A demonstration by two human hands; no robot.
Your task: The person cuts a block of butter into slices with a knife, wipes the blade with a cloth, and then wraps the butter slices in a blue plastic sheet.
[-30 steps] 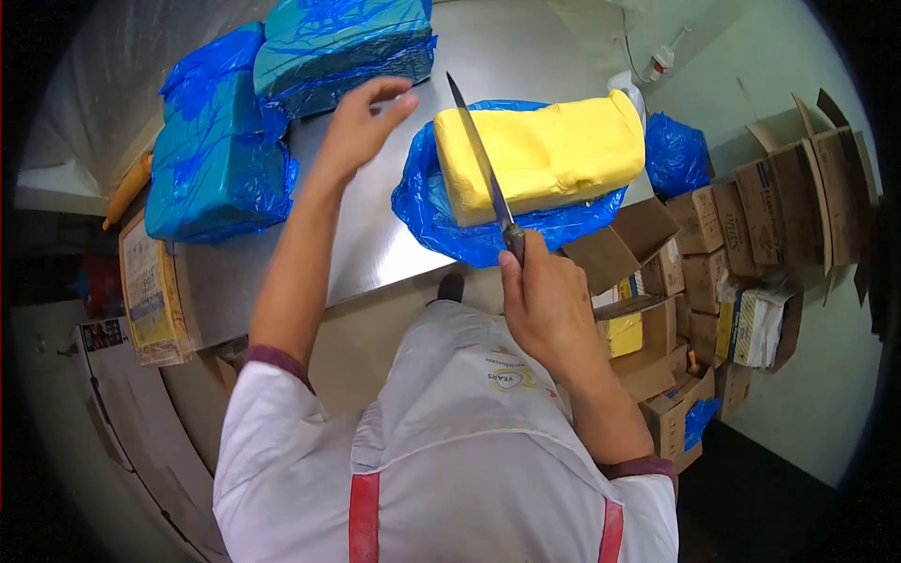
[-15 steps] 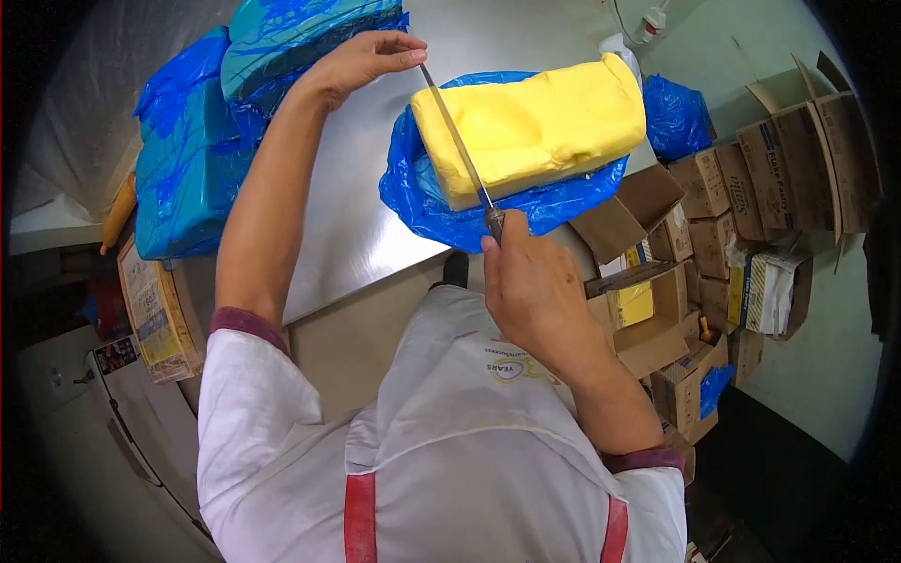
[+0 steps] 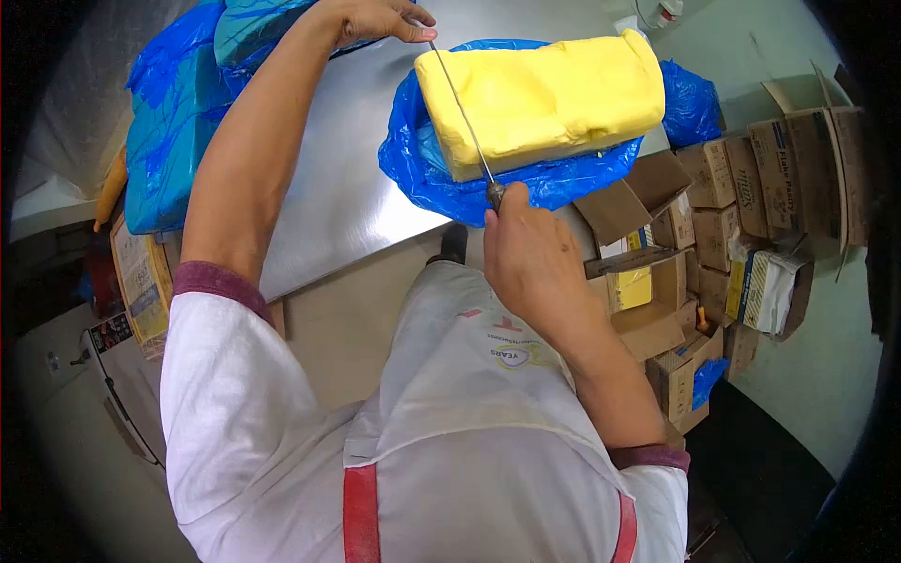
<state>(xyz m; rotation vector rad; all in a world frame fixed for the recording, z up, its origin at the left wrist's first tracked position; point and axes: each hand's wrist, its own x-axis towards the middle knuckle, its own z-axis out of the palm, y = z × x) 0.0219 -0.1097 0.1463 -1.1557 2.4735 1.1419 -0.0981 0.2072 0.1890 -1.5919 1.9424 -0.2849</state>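
Note:
A large yellow block (image 3: 554,98) rests on crumpled blue plastic (image 3: 413,178) on the metal table. Across its left end lies a long thin knife (image 3: 460,108), edge toward the block. My right hand (image 3: 537,249) is wrapped round the knife's handle at the near side. At the far side, my left hand (image 3: 385,21) pinches the blade's tip between thumb and fingers. Whether the blade has entered the block is hard to tell.
Blue-wrapped blocks (image 3: 174,141) sit on the table's left part. The metal table (image 3: 328,216) ends in front of my apron. Open cardboard boxes (image 3: 648,324) and stacked cartons (image 3: 760,178) stand at the right, with a blue plastic bundle (image 3: 690,103) behind.
The view has shifted, and the block appears slightly higher and further right. The blade looks thinner, turned more on edge. Both hands keep their hold on the knife.

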